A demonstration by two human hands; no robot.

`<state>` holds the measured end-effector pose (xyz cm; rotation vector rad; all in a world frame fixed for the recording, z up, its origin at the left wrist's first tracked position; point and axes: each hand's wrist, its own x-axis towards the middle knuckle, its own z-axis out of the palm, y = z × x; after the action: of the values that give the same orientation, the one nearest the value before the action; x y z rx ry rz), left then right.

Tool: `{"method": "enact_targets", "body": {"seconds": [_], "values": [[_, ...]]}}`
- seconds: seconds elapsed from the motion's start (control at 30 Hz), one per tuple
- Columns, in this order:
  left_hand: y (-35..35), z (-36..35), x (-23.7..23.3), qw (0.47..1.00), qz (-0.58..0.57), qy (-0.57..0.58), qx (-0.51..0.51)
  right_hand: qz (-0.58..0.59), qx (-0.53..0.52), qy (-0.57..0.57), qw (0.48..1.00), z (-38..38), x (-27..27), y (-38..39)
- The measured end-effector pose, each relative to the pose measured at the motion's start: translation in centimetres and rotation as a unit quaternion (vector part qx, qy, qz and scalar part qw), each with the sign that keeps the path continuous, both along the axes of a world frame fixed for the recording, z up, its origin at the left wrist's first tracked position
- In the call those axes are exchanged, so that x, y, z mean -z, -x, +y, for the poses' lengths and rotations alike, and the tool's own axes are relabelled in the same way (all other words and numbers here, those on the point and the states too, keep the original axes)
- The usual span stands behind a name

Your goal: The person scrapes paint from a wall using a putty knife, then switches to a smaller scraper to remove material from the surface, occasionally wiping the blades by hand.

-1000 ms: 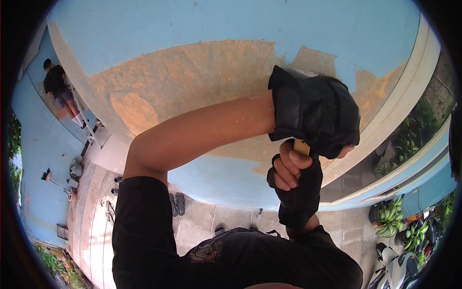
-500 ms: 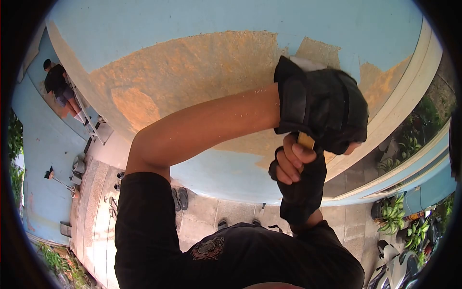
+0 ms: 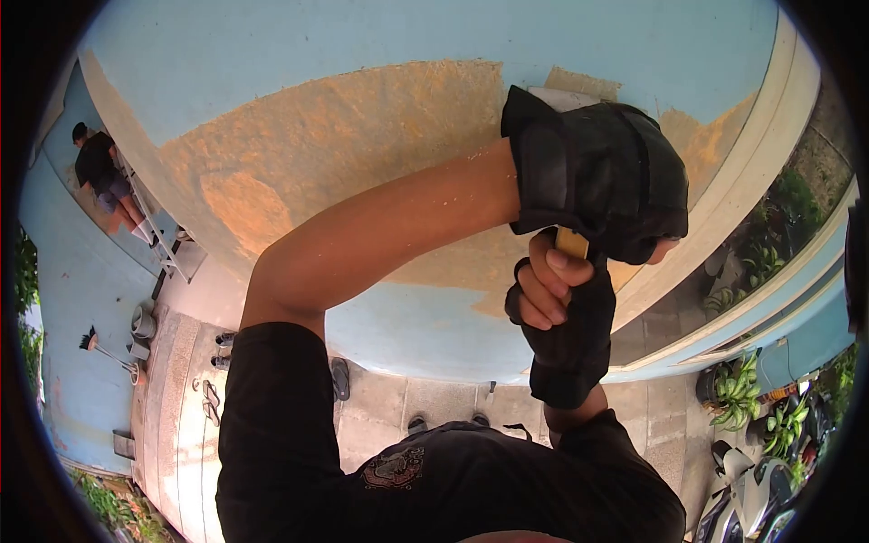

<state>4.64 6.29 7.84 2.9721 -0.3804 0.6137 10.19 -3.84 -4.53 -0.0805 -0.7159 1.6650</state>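
Both my hands wear black fingerless gloves and are closed, one above the other, in front of the wall. My right hand (image 3: 566, 312) is wrapped round the yellow handle (image 3: 572, 242) of what looks like a scraper. Just above it, my left hand (image 3: 615, 181) is bent over the upper part of the same tool, hiding most of it. A pale flat edge (image 3: 559, 98), perhaps its blade, shows behind the left glove. Around the hands the blue-painted wall (image 3: 362, 32) has a large bare patch (image 3: 362, 118) of brown and orange, with a smaller bare patch (image 3: 584, 83) above the left glove.
Far left, a person (image 3: 100, 167) in dark clothes stands on a ladder (image 3: 156, 222) at another wall. Sandals (image 3: 211, 403), buckets (image 3: 142, 321) and a broom (image 3: 109, 348) are below. Potted plants (image 3: 738, 398) and a motorbike (image 3: 747, 489) stand at lower right.
Both hands have moved slightly up along the wall with the tool, covering more of the small bare patch. My view has shifted a little. The person on the ladder has changed posture slightly.
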Motion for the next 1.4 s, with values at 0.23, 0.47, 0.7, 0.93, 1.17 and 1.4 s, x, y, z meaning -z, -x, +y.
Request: {"method": "enact_targets", "body": {"seconds": [0.23, 0.47, 0.7, 0.93, 1.17, 1.4], "values": [[0.0, -0.3, 0.4, 0.994, -0.081, -0.077, -0.011, 0.003, 0.005, 0.022, 1.0, -1.1, -0.6, -0.1], [0.4, 0.3, 1.6, 0.996, -0.071, 0.02, 0.059, -0.034, 0.006, 0.031, 0.999, -0.6, 0.0, 0.2], [0.4, 0.3, 2.1, 0.995, -0.086, -0.028, 0.03, -0.031, 0.024, 0.03, 0.999, -1.1, 0.4, 0.9], [0.6, -0.4, 0.6, 0.997, -0.064, -0.005, 0.033, -0.037, 0.031, 0.016, 0.999, -0.9, -0.4, 0.8], [0.4, -0.4, -0.5, 0.997, -0.068, -0.025, -0.008, -0.025, 0.011, -0.007, 1.0, -0.4, -1.4, 0.5], [0.5, -0.7, -0.5, 0.998, -0.046, -0.02, -0.025, -0.031, 0.008, 0.015, 0.999, -0.7, -1.6, -0.2]]}}
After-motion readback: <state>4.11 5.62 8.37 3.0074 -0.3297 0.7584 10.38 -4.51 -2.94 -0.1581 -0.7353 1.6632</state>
